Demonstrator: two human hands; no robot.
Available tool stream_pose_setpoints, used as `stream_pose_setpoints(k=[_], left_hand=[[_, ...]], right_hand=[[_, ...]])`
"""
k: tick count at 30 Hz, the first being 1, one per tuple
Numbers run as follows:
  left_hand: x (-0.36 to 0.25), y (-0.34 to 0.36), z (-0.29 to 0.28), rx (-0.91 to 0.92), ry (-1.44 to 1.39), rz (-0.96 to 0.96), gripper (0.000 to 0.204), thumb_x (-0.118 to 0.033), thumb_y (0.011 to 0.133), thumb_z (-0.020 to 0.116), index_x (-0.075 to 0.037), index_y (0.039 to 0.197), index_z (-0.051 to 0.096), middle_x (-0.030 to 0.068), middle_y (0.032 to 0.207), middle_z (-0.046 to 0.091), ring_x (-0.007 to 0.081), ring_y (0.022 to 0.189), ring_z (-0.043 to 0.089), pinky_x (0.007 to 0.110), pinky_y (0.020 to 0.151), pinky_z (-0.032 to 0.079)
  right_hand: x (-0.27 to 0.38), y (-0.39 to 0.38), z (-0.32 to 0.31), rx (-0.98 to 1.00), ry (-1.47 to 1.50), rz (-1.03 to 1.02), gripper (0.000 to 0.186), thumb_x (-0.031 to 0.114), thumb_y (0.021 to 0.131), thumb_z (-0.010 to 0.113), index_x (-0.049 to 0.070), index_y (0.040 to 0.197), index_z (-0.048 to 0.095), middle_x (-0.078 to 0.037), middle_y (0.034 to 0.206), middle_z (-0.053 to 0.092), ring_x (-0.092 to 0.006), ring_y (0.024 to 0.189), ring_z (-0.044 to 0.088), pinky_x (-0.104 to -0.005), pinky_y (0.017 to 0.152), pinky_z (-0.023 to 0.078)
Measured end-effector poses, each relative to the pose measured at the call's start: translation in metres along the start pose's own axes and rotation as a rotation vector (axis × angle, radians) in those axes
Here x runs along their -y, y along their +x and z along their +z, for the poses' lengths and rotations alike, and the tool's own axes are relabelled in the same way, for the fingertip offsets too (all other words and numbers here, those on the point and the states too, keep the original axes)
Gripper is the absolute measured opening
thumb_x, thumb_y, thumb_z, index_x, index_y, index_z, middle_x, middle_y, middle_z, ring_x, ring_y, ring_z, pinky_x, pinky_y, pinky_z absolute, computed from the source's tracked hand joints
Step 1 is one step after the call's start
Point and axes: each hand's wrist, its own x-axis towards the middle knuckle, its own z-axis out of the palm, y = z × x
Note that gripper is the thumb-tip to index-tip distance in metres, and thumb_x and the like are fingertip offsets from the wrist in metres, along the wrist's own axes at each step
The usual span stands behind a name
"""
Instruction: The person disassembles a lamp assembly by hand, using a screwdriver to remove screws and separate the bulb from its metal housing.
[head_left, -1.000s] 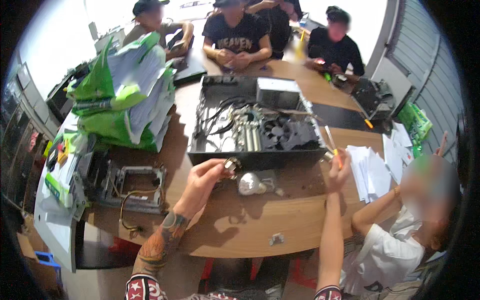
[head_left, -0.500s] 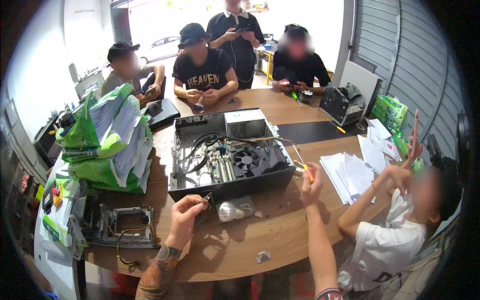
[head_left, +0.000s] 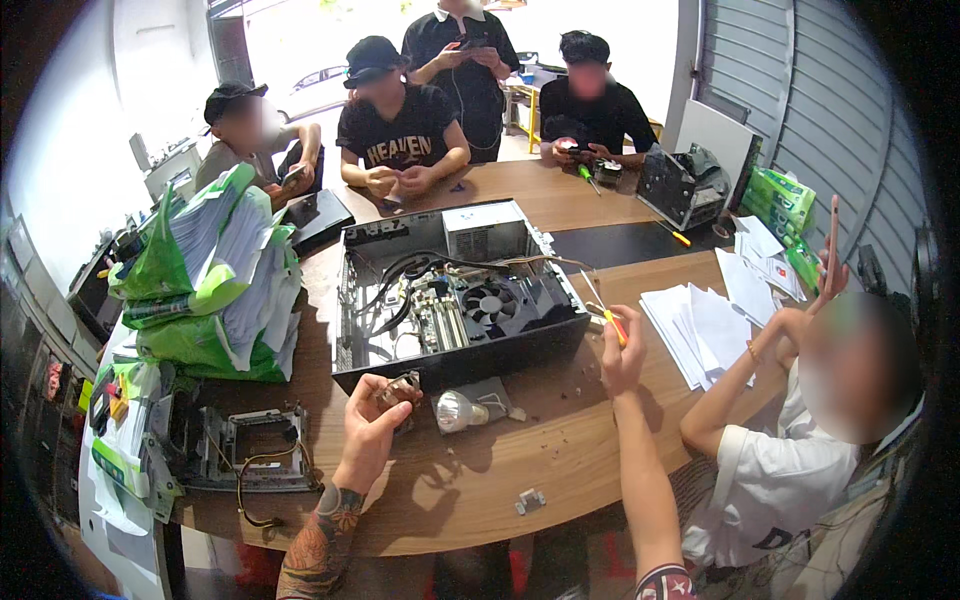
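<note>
My left hand (head_left: 373,408) is closed on a small metal part (head_left: 398,390) at the near-left corner of an open black computer case (head_left: 530,345), which has a fan (head_left: 491,302), cables and a silver power supply (head_left: 480,223) inside. My right hand (head_left: 622,355) grips a screwdriver (head_left: 617,327) with an orange-yellow handle, its shaft pointing up beside the case's right side. A silver bulb-like object (head_left: 462,408) lies in front of the case, and a small metal bracket (head_left: 530,500) lies nearer on the wooden table (head_left: 480,520).
Green-wrapped paper stacks (head_left: 200,300) and a metal frame (head_left: 250,450) are at left, loose white papers (head_left: 680,330) and another metal chassis (head_left: 690,190) at right. Several people sit or stand across the table; another person (head_left: 770,470) in white sits close at my right.
The view has tilted up, showing more of the people and doorway. My left hand has turned the metal part slightly; my right hand still holds the screwdriver.
</note>
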Motion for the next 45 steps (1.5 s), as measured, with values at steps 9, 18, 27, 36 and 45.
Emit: stream_pose_setpoints(k=[9, 18, 27, 36, 45], left_hand=[[-0.001, 0.0, 0.001, -0.034, 0.014, -0.007, 0.017, 0.0, 0.094, 0.062, -0.008, 0.103, 0.05, 0.0059, 0.103, 0.063, 0.0191, 0.1, 0.063, 0.041, 0.096, 0.051], [-0.003, 0.0, 0.004, -0.04, 0.066, -0.025, 0.013, -0.005, 0.097, 0.061, -0.008, 0.103, 0.049, 0.0056, 0.098, 0.062, 0.0189, 0.094, 0.064, 0.039, 0.089, 0.054], [-0.001, 0.001, 0.006, -0.028, 0.115, 0.035, 0.016, -0.006, 0.097, 0.065, -0.005, 0.103, 0.05, 0.0058, 0.096, 0.064, 0.0182, 0.092, 0.067, 0.034, 0.087, 0.055], [0.001, 0.0, 0.006, -0.057, 0.137, 0.022, 0.017, -0.007, 0.097, 0.065, -0.006, 0.102, 0.049, 0.0065, 0.093, 0.064, 0.0185, 0.087, 0.067, 0.035, 0.082, 0.057], [0.005, 0.003, -0.002, -0.046, 0.108, 0.017, 0.017, -0.002, 0.093, 0.068, -0.005, 0.101, 0.052, 0.0044, 0.099, 0.064, 0.0124, 0.091, 0.063, 0.031, 0.083, 0.056]], right_hand=[[0.005, -0.001, 0.001, 0.006, 0.019, 0.007, 0.025, 0.017, 0.096, 0.055, 0.004, 0.117, 0.059, -0.006, 0.081, 0.061, -0.0138, 0.07, 0.055, -0.03, 0.064, 0.045], [0.0, -0.001, 0.004, 0.005, 0.018, -0.024, 0.024, 0.017, 0.096, 0.055, 0.004, 0.116, 0.059, -0.007, 0.082, 0.061, -0.0139, 0.069, 0.054, -0.0301, 0.063, 0.044], [-0.001, -0.002, 0.003, 0.008, 0.019, 0.005, 0.025, 0.018, 0.096, 0.054, 0.004, 0.116, 0.059, -0.008, 0.08, 0.061, -0.0148, 0.067, 0.055, -0.0309, 0.062, 0.044], [-0.005, 0.0, 0.003, 0.015, 0.017, -0.01, 0.026, 0.019, 0.095, 0.056, 0.004, 0.117, 0.06, -0.008, 0.083, 0.063, -0.0147, 0.069, 0.057, -0.0299, 0.063, 0.045], [-0.016, -0.003, 0.0, 0.078, 0.052, 0.101, 0.025, 0.014, 0.098, 0.052, 0.003, 0.12, 0.057, -0.007, 0.095, 0.064, -0.0125, 0.082, 0.059, -0.0274, 0.071, 0.049]])
